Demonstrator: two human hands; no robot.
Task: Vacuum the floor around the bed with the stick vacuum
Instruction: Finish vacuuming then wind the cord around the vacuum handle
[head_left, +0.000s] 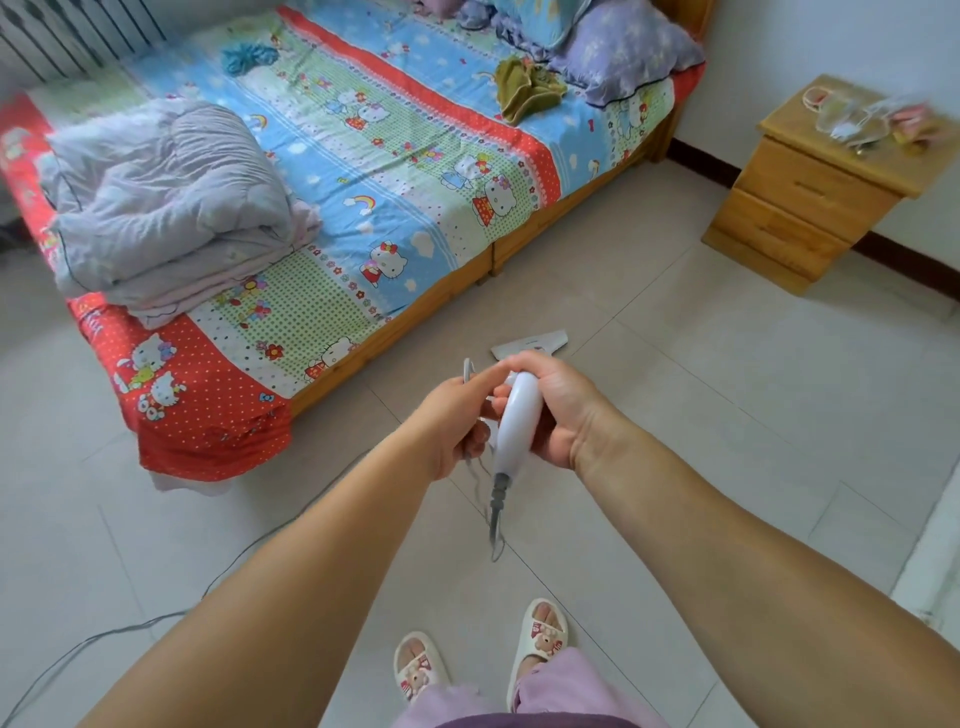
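I stand on the tiled floor beside the bed (363, 130), which has a wooden frame and a bright cartoon sheet. My right hand (558, 410) is wrapped around the white handle of the stick vacuum (514, 421). My left hand (457, 421) is against the handle's left side and holds the grey power cord (496, 512), its forefinger laid over the top. The vacuum's white floor head (530, 344) shows just past my hands, on the tiles near the bed's side rail. My hands hide the stick between handle and head.
The cord (249, 551) trails over the floor to the lower left. A wooden nightstand (810, 208) with clutter on top stands by the right wall. A folded grey quilt (171, 208), pillows and a green cloth lie on the bed. My slippered feet (535, 639) are at the bottom.
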